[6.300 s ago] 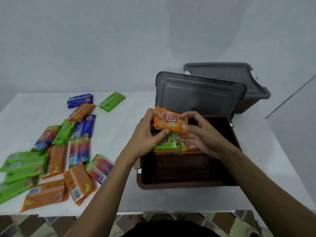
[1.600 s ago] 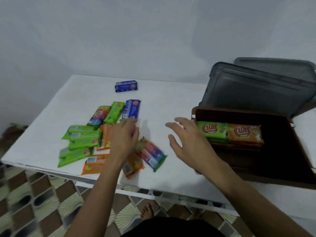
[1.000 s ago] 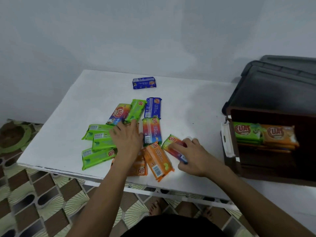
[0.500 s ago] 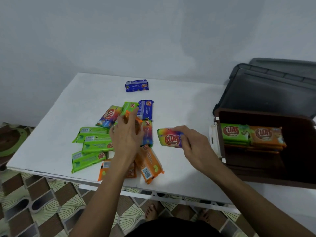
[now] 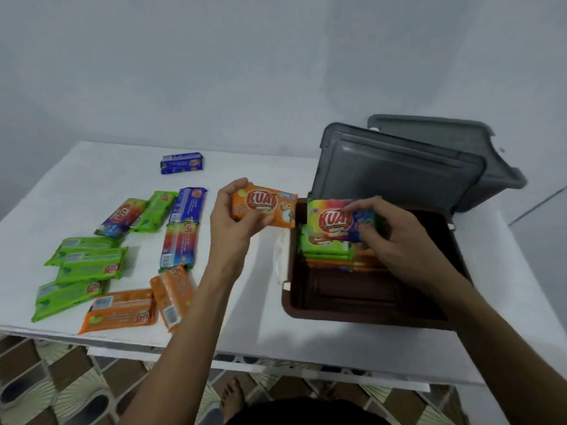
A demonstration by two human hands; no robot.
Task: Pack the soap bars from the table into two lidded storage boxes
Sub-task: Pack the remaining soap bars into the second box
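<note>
Gripping orange soap bar (image 5: 265, 211), left hand (image 5: 233, 231) hung above white table (image 5: 92, 167); right hand (image 5: 399, 240) pinched rainbow bar (image 5: 329, 220) over brown box (image 5: 368, 305), 3 o'clock; tiled floor (image 5: 61, 378) below.

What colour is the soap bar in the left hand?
The soap bar is orange; head view.
</note>
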